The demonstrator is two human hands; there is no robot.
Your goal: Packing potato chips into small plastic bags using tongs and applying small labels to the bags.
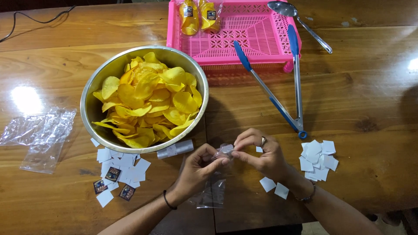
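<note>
Both forearms reach in from the bottom edge, and the left hand (198, 167) and right hand (261, 154) meet over the wooden table (370, 100). Between them they pinch the top of a small clear plastic bag (213, 191), which hangs down toward the table's near edge. The left hand's thumb and fingertips are closed on the bag's mouth; the right hand's fingers are curled in and closed on the same crumpled spot, just beside the left fingertips. A ring shows on the right hand, a dark band on the left wrist.

Beyond the hands, to the left, stands a big metal bowl (93, 117) heaped with yellow chips (150, 100). Behind it, touching its far rim, lies a pink plastic basket (257, 39) with two filled packets of chips (199, 15) in its far corner. Blue-handled tongs (283, 95) rest with their open ends on the basket's near edge and their hinge on the table near the right hand. A metal ladle (296, 21) lies at the basket's right corner.

Empty clear bags (41, 132) lie flat at the far left. White paper squares (122, 167), a few printed labels among them, are scattered below the bowl; another pile of white squares (318, 159) sits right of the right hand. A small clear roll (175, 149) lies against the bowl's near side.
</note>
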